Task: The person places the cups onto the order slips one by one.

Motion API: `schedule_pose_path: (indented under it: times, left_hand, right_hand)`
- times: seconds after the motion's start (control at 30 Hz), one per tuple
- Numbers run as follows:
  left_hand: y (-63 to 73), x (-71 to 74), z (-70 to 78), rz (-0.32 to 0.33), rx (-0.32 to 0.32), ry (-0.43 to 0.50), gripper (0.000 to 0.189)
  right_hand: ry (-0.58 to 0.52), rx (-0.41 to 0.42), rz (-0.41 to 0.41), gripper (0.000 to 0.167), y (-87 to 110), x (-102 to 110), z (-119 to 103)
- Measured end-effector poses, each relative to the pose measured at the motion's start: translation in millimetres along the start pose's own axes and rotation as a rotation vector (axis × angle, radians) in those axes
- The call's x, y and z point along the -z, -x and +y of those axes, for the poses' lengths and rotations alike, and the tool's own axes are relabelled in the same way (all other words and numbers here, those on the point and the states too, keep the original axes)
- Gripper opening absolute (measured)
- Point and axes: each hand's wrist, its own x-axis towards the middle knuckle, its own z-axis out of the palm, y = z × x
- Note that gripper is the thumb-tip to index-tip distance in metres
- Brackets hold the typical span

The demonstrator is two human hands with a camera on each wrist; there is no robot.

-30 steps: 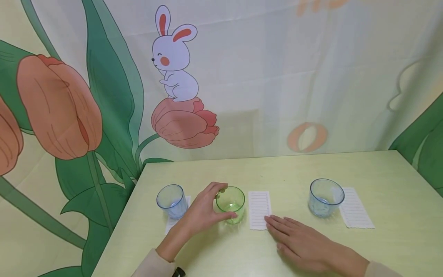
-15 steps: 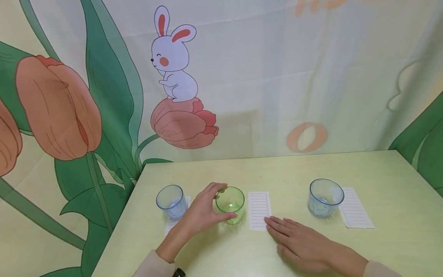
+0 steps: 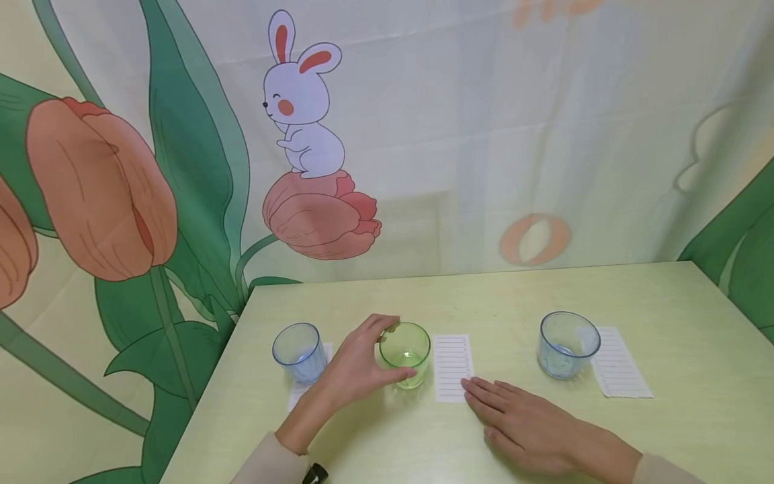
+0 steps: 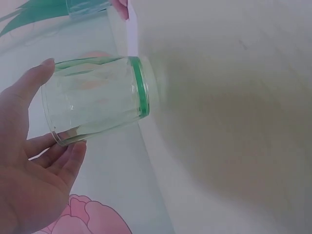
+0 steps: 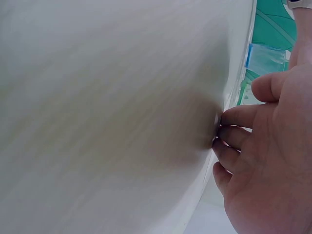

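Observation:
My left hand [image 3: 357,363] grips a clear green glass [image 3: 406,359] near its rim, thumb on the near side and fingers on the far side. In the left wrist view the green glass [image 4: 97,100] stands upright relative to the table, its base close to the surface; I cannot tell whether it touches. Just right of it lies a lined white paper slip [image 3: 453,366]. The fingertips of my right hand [image 3: 526,423] rest at the slip's lower right corner, fingers straight and together. The right wrist view shows this hand [image 5: 273,141] palm side, fingertips down at the table.
A blue glass [image 3: 300,353] stands at the left, partly over another paper slip [image 3: 299,395] that my left arm partly covers. At the right, a second blue glass [image 3: 567,346] stands beside a third slip [image 3: 621,363]. A printed curtain [image 3: 423,134] hangs behind the table [image 3: 484,302].
My left hand has shifted slightly right and away from me with the green glass, bringing it closer to the middle slip. The right hand has stayed in place.

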Motion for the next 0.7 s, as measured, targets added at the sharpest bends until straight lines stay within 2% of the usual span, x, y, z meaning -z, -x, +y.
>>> schedule_pose_path:
  times: [0.43,0.7]
  left_hand:
    - [-24.1,-2.7,27.1,0.001,-0.053,-0.013,0.088]
    - [-36.5,-10.2,34.3,0.001,-0.069,-0.003,0.088]
  right_hand:
    - [-0.005,0.003,0.012,0.053,0.8,0.8,0.3]
    - [-0.006,0.013,0.027,0.052,0.5,0.8,2.1]
